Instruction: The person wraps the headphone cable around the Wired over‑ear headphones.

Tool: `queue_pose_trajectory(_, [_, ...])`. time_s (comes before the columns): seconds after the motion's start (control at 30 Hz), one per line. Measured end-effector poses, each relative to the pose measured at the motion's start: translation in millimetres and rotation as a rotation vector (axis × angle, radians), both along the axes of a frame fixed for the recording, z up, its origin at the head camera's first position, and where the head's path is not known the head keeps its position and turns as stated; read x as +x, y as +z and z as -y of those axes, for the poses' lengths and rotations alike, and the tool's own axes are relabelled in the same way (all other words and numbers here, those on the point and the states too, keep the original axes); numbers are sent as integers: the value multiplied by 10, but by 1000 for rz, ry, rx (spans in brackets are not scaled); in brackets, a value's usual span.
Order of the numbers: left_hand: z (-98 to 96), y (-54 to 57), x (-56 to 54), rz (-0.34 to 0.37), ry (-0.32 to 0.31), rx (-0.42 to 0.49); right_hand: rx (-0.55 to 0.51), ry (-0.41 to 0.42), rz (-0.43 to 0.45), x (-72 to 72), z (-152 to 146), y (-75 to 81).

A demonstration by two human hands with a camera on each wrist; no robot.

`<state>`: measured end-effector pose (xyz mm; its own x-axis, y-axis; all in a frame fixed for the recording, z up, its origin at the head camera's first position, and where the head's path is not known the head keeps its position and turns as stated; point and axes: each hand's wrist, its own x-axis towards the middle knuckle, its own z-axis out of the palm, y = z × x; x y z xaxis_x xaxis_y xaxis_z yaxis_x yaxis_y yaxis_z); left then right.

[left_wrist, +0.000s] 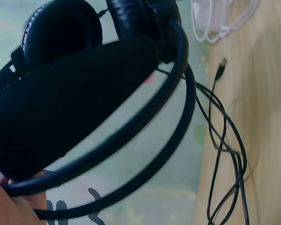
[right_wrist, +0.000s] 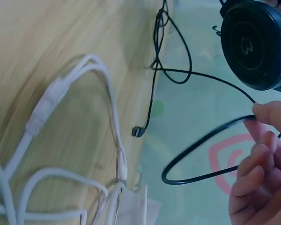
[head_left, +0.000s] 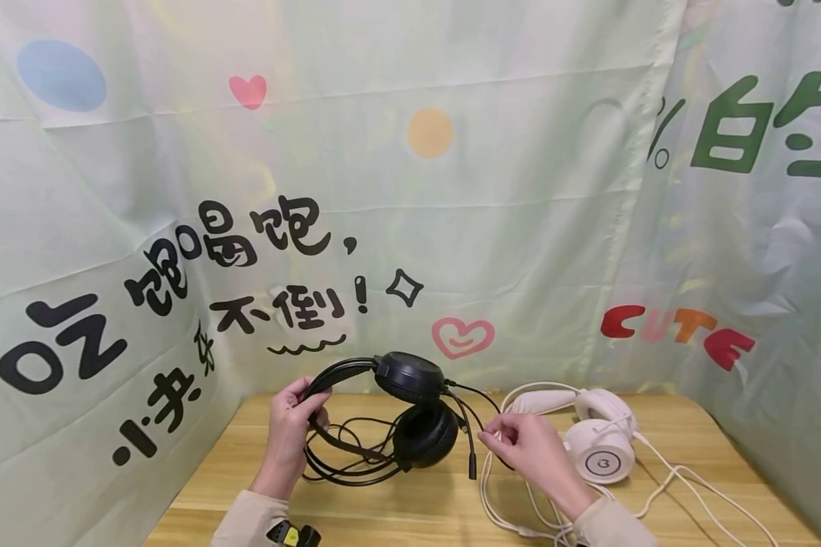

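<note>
My left hand (head_left: 290,429) grips the headband of a black headset (head_left: 410,377), which is held up over the table with its two ear cups toward the right. A thin microphone boom (head_left: 472,465) points down from it. Between thumb and fingertips, my right hand (head_left: 530,452) pinches the headset's black cable (right_wrist: 165,176); a bend of it hangs below the fingers in the right wrist view. The rest of that cable trails in loose loops on the table, ending at a plug (left_wrist: 220,70). Part of the left hand is hidden behind the headband in the left wrist view.
White headphones (head_left: 605,462) lie on the wooden table (head_left: 205,486) right of the black headset, their white cable (head_left: 698,497) spread toward the front and right edges. Pale printed cloth (head_left: 356,159) hangs behind the table and along both sides.
</note>
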<state>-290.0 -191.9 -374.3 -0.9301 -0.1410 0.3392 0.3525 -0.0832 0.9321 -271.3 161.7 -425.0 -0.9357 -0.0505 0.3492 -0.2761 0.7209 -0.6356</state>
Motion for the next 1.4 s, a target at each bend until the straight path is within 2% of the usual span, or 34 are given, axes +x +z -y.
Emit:
queue_pose_trajectory(0.2, [0, 4, -17, 1, -35, -21, 84, 7, -22, 3, -40, -12])
queue_pose_trajectory(0.43, [5, -16, -35, 17, -38, -57, 79, 33, -83, -47, -15, 48])
queue_pose_trajectory(0.53, [0, -33, -43, 28, -54, -63, 83, 49, -161, -72, 17, 77])
queue_pose_trajectory(0.77, [-45, -72, -60, 36, -139, -62, 162, 100, -444, -151, 120, 151])
queue_pose_trajectory(1.0, [-86, -73, -50, 73, -199, -34, 297, 236, -698, -227, 179, 187])
queue_pose_trajectory(1.13, [-93, -67, -51, 93, -233, -42, 316, 289, -771, -269, 190, 172])
queue_pose_trajectory(1.23, [-91, -66, -54, 99, -245, -52, 298, 307, -787, -278, 192, 158])
queue_pose_trajectory(1.4, [-96, -51, -67, 92, -220, -95, 236, 291, -804, -253, 203, 144])
